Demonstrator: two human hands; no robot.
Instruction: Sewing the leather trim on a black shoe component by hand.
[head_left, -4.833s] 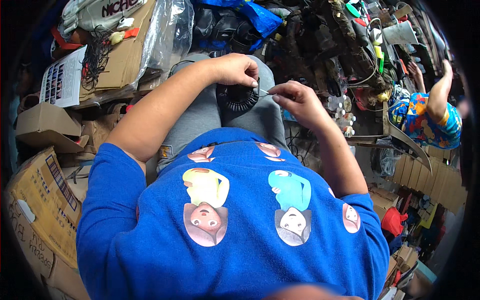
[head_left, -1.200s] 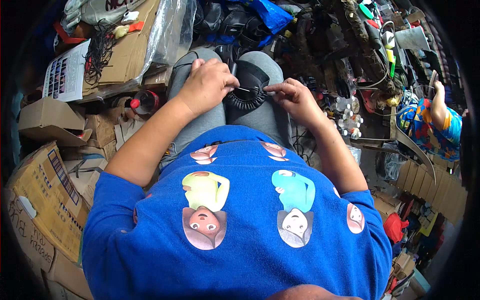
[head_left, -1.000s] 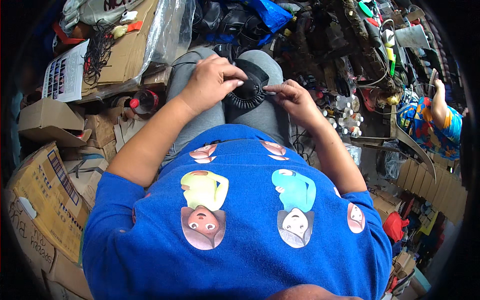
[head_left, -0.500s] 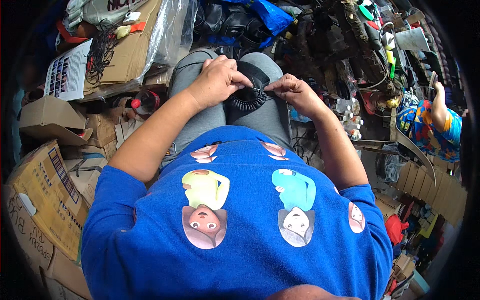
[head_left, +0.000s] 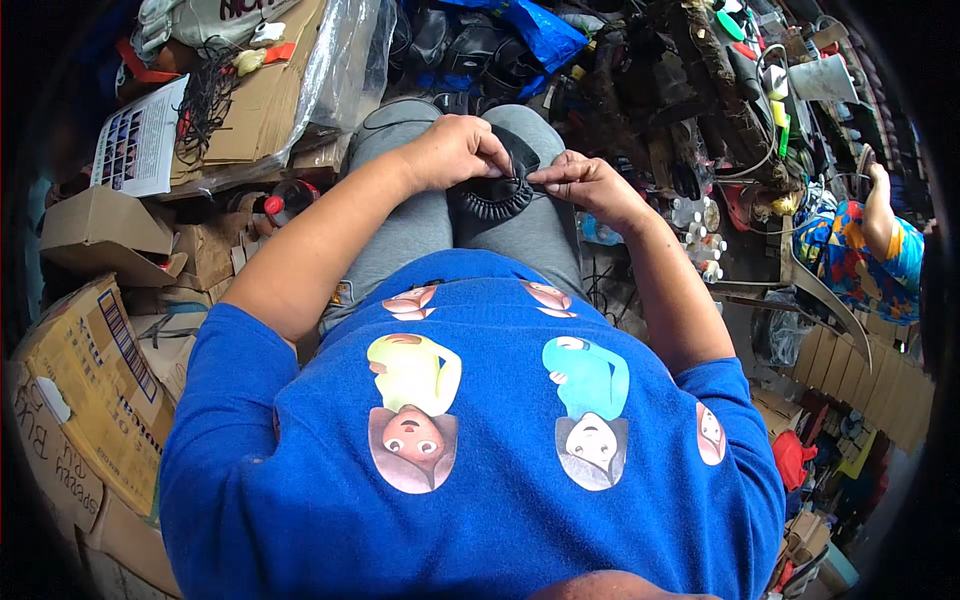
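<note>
Across my grey-trousered thighs (head_left: 405, 215) lies a black leather-like piece (head_left: 497, 205) with a curved, pleated edge toward me and a smoother flap (head_left: 520, 150) on the far side. It resembles a shoe upper. My left hand (head_left: 452, 152) comes over it from the left, thumb and fingertips closed in a pinch just above its middle. Whatever those fingertips hold is too small to make out. From the right, my right hand (head_left: 588, 188) pinches the piece's right rim between thumb and forefinger. The hands are close together, fingertips slightly apart.
Left of me are cardboard sheets (head_left: 262, 130), an open carton (head_left: 105, 235) and a red-capped bottle (head_left: 290, 205). Black shoes (head_left: 470, 45) and a blue bag (head_left: 540, 35) lie ahead. Small bottles (head_left: 698, 235) and a curved metal blade (head_left: 830, 300) stand right, near another person's arm (head_left: 878, 215).
My left hand has shifted slightly right and away from me, its wrist turned and its fingers pointing more downward. My right hand stays nearly in place on the rim of the black piece.
</note>
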